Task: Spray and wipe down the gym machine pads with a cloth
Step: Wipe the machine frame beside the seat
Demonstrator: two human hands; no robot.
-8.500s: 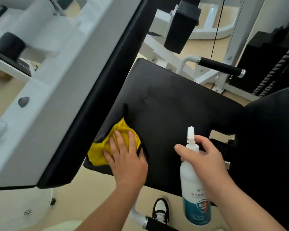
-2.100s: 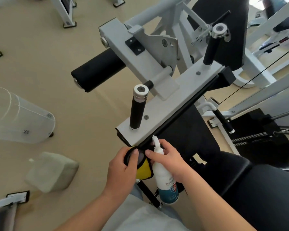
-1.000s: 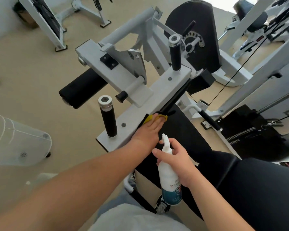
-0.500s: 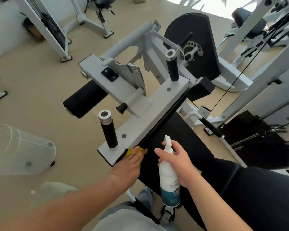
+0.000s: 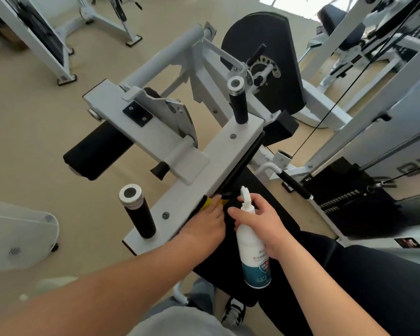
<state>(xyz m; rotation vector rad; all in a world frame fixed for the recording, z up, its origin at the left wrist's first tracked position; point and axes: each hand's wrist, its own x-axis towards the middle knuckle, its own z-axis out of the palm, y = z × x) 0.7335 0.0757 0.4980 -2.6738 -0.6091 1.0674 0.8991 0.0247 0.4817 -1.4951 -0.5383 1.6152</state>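
Observation:
My left hand (image 5: 204, 226) presses a yellow cloth (image 5: 207, 202) against the thin black pad edge (image 5: 243, 158) that runs under the white frame plate (image 5: 216, 161). Only a small bit of the cloth shows past my fingers, which lie fairly straight. My right hand (image 5: 262, 224) grips a white spray bottle (image 5: 252, 260) with a blue label, held upright just right of the cloth, nozzle pointing up. Below both hands lies the black seat pad (image 5: 284, 214). A larger black pad (image 5: 378, 282) fills the lower right.
Two upright black grip handles (image 5: 138, 217) (image 5: 238, 105) stand on the white plate. A black roller pad (image 5: 97, 154) sticks out left. A weight stack (image 5: 344, 200) and cable stand right. A clear plastic bin (image 5: 17, 236) sits on the floor at left.
My left hand slid the cloth back along the pad edge toward me, then a little forward again. My right hand kept the bottle beside it.

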